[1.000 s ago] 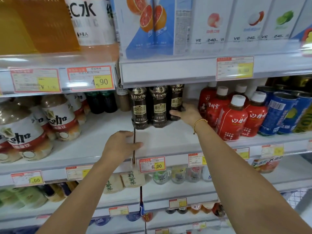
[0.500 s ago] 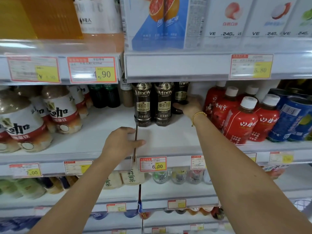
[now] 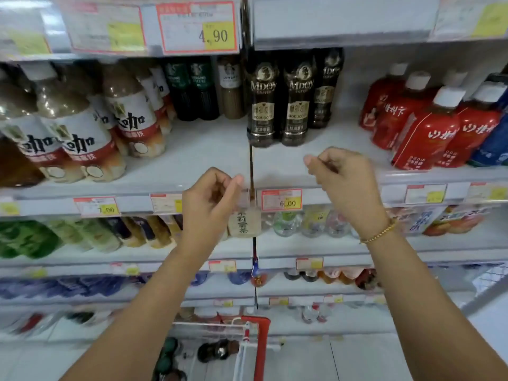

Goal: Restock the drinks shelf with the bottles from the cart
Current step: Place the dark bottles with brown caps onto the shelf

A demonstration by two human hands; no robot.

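Observation:
Three dark MDOY coffee bottles (image 3: 277,105) stand upright on the white drinks shelf (image 3: 209,158), two in front and one behind at the right. My left hand (image 3: 209,199) hovers in front of the shelf edge, fingers loosely curled, holding nothing. My right hand (image 3: 343,177), with a gold bracelet on the wrist, is off the shelf a little below the coffee bottles, fingers curled and empty. At the bottom of the view is the cart (image 3: 247,342) with a red handle; several dark bottles (image 3: 217,350) lie in it.
White-and-brown latte bottles (image 3: 82,133) fill the shelf's left side. Red bottles with white caps (image 3: 428,125) stand at the right, blue cans beyond them. Green and tan bottles (image 3: 203,89) stand at the back. Price tags (image 3: 281,199) line the shelf edges, with more drinks below.
My right hand has let go of the rear coffee bottle and drawn back off the shelf. My left hand lifted from the shelf edge. The view tilted down, showing the cart.

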